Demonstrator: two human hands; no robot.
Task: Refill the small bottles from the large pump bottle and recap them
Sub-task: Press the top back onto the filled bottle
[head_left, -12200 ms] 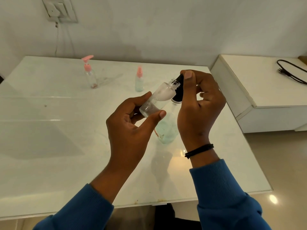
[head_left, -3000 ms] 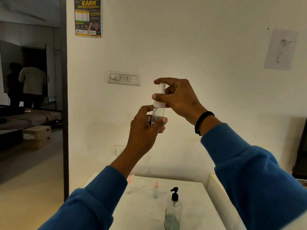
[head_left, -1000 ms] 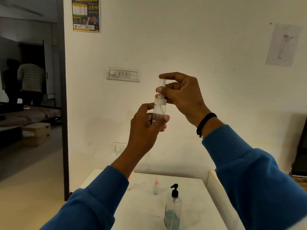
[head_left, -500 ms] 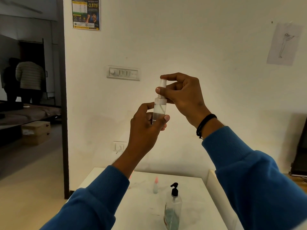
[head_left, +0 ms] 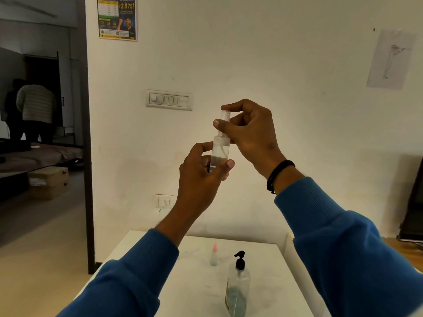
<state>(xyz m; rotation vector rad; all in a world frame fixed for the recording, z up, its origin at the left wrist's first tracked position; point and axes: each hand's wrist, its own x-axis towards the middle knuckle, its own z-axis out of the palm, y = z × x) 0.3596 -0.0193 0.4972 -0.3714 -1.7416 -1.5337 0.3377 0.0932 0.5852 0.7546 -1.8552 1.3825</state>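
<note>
Held up in front of the wall, a small clear spray bottle (head_left: 219,152) stands upright, its lower body gripped by the left hand (head_left: 201,172). The right hand (head_left: 249,136) pinches the clear spray cap (head_left: 224,118) on top between thumb and fingers. Below, on the white table (head_left: 196,282), a large pump bottle (head_left: 238,291) with a black pump stands near; a small pink-capped bottle (head_left: 214,255) stands just beyond, to its left.
</note>
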